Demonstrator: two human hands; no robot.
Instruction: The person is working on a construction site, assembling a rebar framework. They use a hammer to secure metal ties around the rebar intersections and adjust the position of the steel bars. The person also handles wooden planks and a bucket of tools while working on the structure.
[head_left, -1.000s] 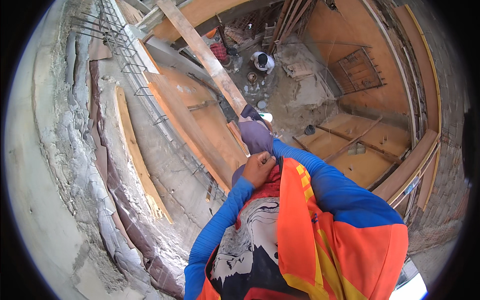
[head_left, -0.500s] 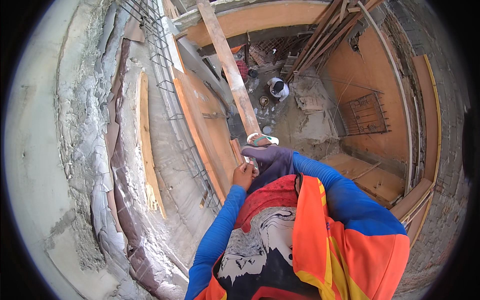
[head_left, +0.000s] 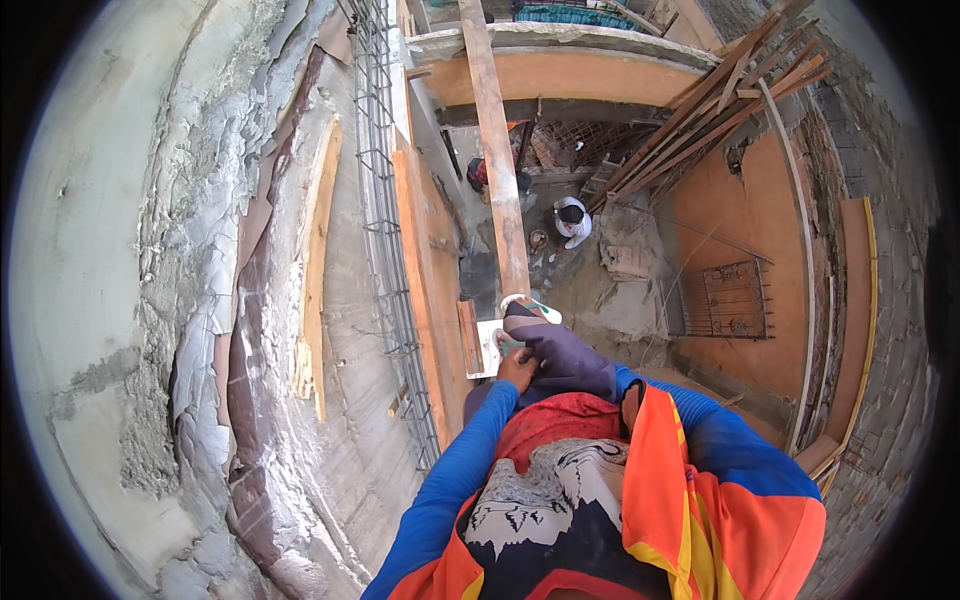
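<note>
My left hand (head_left: 517, 368) rests half-curled on my raised knee (head_left: 560, 355); I can't tell whether it grips. My right hand stays hidden. Just beyond the fingers lies a white board (head_left: 487, 347), beside the plank (head_left: 497, 150).

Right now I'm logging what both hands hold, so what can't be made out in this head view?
- Left hand: it rests at the raised knee, its fingers too small to tell a grip.
- Right hand: hidden behind the orange vest and blue sleeve.
- Person far below: too small to read their work.
- Feet: only one sandal shows; the knee covers the rest.
</note>
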